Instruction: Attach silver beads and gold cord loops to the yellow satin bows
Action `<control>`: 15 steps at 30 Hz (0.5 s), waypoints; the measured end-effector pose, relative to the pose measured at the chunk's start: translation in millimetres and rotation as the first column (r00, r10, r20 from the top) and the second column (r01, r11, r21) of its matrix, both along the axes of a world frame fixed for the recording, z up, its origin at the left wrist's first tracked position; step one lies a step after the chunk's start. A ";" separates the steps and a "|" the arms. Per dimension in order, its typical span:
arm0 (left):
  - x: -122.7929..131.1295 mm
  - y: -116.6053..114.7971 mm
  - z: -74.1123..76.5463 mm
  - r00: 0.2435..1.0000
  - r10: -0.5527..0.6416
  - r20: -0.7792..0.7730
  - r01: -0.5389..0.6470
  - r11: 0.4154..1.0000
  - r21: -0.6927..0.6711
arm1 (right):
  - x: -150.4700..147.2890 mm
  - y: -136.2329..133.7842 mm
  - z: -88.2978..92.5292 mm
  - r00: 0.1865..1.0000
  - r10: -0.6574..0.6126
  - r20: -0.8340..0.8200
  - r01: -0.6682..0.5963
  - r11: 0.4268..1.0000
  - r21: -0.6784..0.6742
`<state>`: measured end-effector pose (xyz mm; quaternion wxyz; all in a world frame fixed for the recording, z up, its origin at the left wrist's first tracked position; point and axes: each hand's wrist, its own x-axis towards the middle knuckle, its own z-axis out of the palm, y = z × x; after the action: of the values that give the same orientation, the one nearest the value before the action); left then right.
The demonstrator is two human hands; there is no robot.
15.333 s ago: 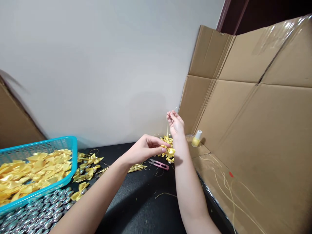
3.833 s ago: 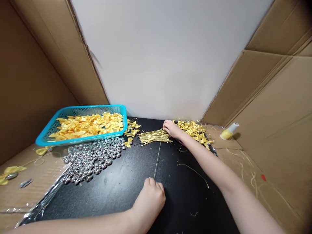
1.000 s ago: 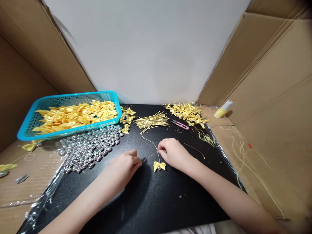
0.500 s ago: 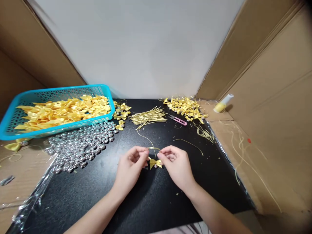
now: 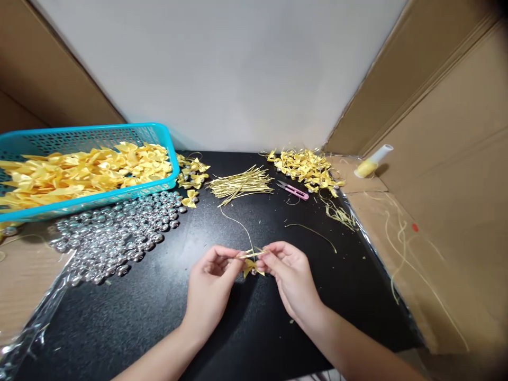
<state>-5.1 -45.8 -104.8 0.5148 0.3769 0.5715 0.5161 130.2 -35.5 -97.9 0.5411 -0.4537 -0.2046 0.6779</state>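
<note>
Between my hands a short gold cord [image 5: 254, 254] is stretched, crossed by a thin thread [image 5: 245, 228] that curves away toward the back. My left hand [image 5: 216, 275] pinches the cord's left side between thumb and fingertips. On the other side my right hand [image 5: 289, 270] pinches it the same way. A yellow ribbon bow [image 5: 250, 268] with a silver bead lies just below the cord, partly hidden by the fingers; whether the cord is joined to it I cannot tell.
At left a blue basket [image 5: 169, 153] holds yellow bows, with silver beads [image 5: 123, 233] spread before it. Gold cord pieces [image 5: 242, 182], pink thread snips [image 5: 293, 190] and a pile of beaded bows [image 5: 305, 166] lie at the back. A spool [image 5: 373, 161] stands at right on cardboard.
The cord has come up above the bow, and its strands now cross between my fingertips. My right hand has turned slightly. The camera view has shifted a little.
</note>
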 end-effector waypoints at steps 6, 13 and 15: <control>1.8 -2.7 4.5 0.999 -0.003 -0.050 0.007 0.997 0.078 | -2.9 -5.0 -2.5 0.994 0.078 -0.078 -0.076 0.997 0.028; 5.0 -6.2 7.1 0.991 -0.065 -0.115 0.081 0.987 0.138 | -3.0 -6.0 -7.4 0.999 0.047 0.022 -0.049 0.995 0.089; 4.7 -6.4 6.2 0.990 -0.071 -0.123 0.089 0.985 0.149 | -2.6 -6.3 -8.4 0.999 0.036 0.038 -0.040 0.994 0.101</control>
<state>-0.4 -52.2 -98.6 0.4700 0.4678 0.5437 0.5145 127.6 -41.8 -106.4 0.5467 -0.4336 -0.2572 0.6686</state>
